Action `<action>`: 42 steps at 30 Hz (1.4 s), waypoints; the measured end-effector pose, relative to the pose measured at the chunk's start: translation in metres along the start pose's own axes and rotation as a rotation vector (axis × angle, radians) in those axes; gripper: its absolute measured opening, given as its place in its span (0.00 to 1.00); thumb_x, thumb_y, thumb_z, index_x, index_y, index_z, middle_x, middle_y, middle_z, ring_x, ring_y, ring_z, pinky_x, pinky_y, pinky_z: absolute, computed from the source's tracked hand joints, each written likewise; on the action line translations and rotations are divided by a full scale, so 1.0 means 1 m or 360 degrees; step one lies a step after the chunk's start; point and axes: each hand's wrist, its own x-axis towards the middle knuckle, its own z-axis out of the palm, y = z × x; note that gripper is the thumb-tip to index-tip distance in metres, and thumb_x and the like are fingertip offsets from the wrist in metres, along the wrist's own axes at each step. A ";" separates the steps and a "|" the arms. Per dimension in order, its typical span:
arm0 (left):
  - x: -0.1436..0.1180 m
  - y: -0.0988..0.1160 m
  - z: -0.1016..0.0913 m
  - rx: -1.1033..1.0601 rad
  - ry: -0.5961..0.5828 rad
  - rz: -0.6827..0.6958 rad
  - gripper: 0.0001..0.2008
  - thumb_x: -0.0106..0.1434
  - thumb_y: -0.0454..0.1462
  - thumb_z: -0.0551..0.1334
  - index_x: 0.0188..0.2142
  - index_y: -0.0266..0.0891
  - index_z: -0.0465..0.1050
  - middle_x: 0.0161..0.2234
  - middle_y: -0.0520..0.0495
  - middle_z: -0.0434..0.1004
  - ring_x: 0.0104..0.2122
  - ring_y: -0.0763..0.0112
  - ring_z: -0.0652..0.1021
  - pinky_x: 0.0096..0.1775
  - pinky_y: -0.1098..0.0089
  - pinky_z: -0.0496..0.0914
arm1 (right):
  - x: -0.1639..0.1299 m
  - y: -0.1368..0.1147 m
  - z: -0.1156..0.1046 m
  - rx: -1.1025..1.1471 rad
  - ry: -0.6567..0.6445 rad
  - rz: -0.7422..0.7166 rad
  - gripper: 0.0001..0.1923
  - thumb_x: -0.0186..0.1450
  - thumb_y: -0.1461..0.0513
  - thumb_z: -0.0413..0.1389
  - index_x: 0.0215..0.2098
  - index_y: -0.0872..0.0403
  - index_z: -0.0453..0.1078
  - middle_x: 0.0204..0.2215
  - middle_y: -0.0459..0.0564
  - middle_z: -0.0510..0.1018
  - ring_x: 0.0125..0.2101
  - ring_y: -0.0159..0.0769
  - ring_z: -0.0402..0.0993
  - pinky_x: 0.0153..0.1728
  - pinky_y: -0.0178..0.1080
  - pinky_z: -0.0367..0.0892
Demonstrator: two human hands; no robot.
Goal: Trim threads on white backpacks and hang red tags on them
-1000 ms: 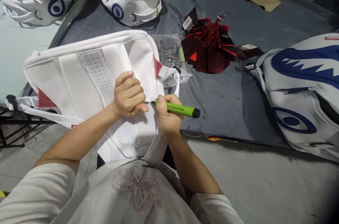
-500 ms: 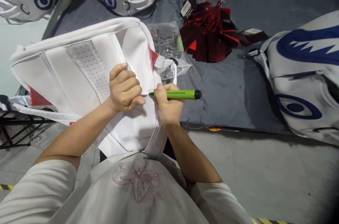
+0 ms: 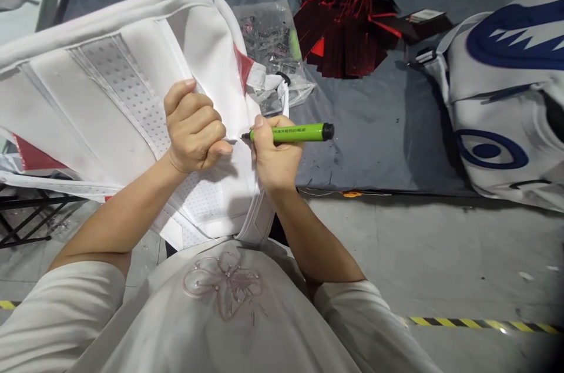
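Note:
A white backpack leans against my front, its padded back panel and dotted mesh facing up, with a red triangular patch at either side. My left hand is closed in a fist over the panel, pinching a bit of the backpack's white material; the fingers hide most of it. In my right hand is a green marker pen, uncapped at the left end. Its dark tip points left at the white material beside my left fist; whether it touches, I cannot tell.
On the grey-covered table lie a bundle of dark red tags and a clear plastic bag. Another white backpack with blue eye and teeth patterns stands right; more stand behind. Yellow-black tape marks the floor.
The view has shifted, so the table things and backpack sit higher in the picture. Both hands keep their grips, and the pen tip stays beside my left fist.

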 end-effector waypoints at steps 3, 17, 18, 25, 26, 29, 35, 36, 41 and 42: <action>0.000 -0.001 0.001 0.0032 -0.0031 -0.0044 0.36 0.63 0.68 0.34 0.22 0.45 0.59 0.21 0.53 0.66 0.33 0.65 0.74 0.59 0.49 0.57 | 0.001 -0.001 0.000 -0.0069 -0.0033 -0.0017 0.20 0.65 0.49 0.56 0.23 0.52 0.60 0.18 0.38 0.64 0.21 0.25 0.62 0.25 0.32 0.62; -0.003 -0.006 0.007 -0.0027 0.0006 -0.0032 0.34 0.65 0.66 0.36 0.25 0.46 0.62 0.23 0.53 0.67 0.36 0.66 0.72 0.60 0.51 0.55 | 0.002 -0.003 -0.001 -0.0149 -0.0062 -0.0151 0.18 0.66 0.53 0.56 0.22 0.51 0.60 0.18 0.38 0.63 0.21 0.27 0.61 0.26 0.34 0.61; -0.003 -0.006 0.007 -0.0017 -0.0041 -0.0089 0.35 0.65 0.66 0.35 0.27 0.46 0.64 0.26 0.52 0.69 0.38 0.65 0.72 0.60 0.50 0.54 | 0.002 -0.002 0.000 -0.0167 -0.0035 -0.0154 0.18 0.66 0.53 0.55 0.23 0.51 0.60 0.18 0.38 0.63 0.21 0.26 0.61 0.26 0.34 0.61; -0.003 -0.007 0.006 0.0079 -0.0265 -0.0244 0.38 0.63 0.67 0.30 0.29 0.46 0.66 0.26 0.51 0.71 0.40 0.63 0.74 0.60 0.48 0.55 | 0.001 -0.002 0.001 -0.0154 -0.0040 -0.0142 0.18 0.66 0.54 0.55 0.22 0.52 0.60 0.18 0.37 0.63 0.21 0.25 0.60 0.26 0.33 0.61; -0.003 -0.007 0.006 0.0055 -0.0238 -0.0205 0.38 0.63 0.67 0.31 0.27 0.47 0.65 0.25 0.52 0.70 0.38 0.63 0.74 0.60 0.48 0.56 | 0.001 -0.003 0.001 -0.0132 -0.0026 -0.0136 0.17 0.66 0.54 0.55 0.23 0.52 0.60 0.18 0.37 0.62 0.21 0.25 0.60 0.26 0.33 0.61; -0.001 -0.007 0.004 -0.0041 -0.0133 -0.0071 0.34 0.64 0.67 0.36 0.24 0.47 0.62 0.21 0.53 0.67 0.35 0.64 0.72 0.59 0.48 0.57 | 0.001 -0.004 0.000 -0.0121 -0.0055 -0.0111 0.17 0.66 0.54 0.55 0.23 0.52 0.60 0.18 0.38 0.62 0.22 0.26 0.60 0.26 0.33 0.61; 0.008 0.004 -0.002 0.0007 -0.0014 0.0097 0.31 0.69 0.61 0.39 0.23 0.45 0.61 0.21 0.53 0.65 0.32 0.65 0.69 0.56 0.50 0.58 | 0.002 -0.003 -0.005 -0.0154 -0.0108 -0.0114 0.17 0.65 0.53 0.55 0.22 0.52 0.60 0.19 0.38 0.63 0.22 0.27 0.61 0.27 0.32 0.60; 0.012 0.008 -0.006 0.0077 -0.0008 0.0147 0.31 0.71 0.58 0.39 0.23 0.44 0.62 0.21 0.53 0.65 0.32 0.65 0.69 0.55 0.51 0.59 | 0.001 -0.005 -0.007 -0.0172 -0.0123 -0.0114 0.17 0.64 0.53 0.55 0.22 0.52 0.60 0.18 0.38 0.64 0.22 0.27 0.61 0.27 0.33 0.60; 0.041 0.023 -0.036 0.0385 -0.0496 0.0425 0.31 0.73 0.55 0.43 0.24 0.41 0.68 0.22 0.50 0.69 0.29 0.67 0.70 0.43 0.60 0.62 | -0.004 -0.020 -0.012 -0.0403 -0.0109 -0.0036 0.15 0.61 0.53 0.55 0.21 0.52 0.65 0.17 0.41 0.67 0.21 0.31 0.63 0.25 0.35 0.60; 0.047 0.023 -0.042 0.0405 -0.0665 0.0463 0.30 0.72 0.55 0.44 0.24 0.41 0.70 0.23 0.49 0.71 0.29 0.67 0.71 0.40 0.61 0.62 | -0.003 -0.020 -0.011 -0.0437 -0.0158 -0.0047 0.17 0.60 0.52 0.55 0.19 0.52 0.64 0.16 0.41 0.66 0.20 0.31 0.62 0.24 0.36 0.59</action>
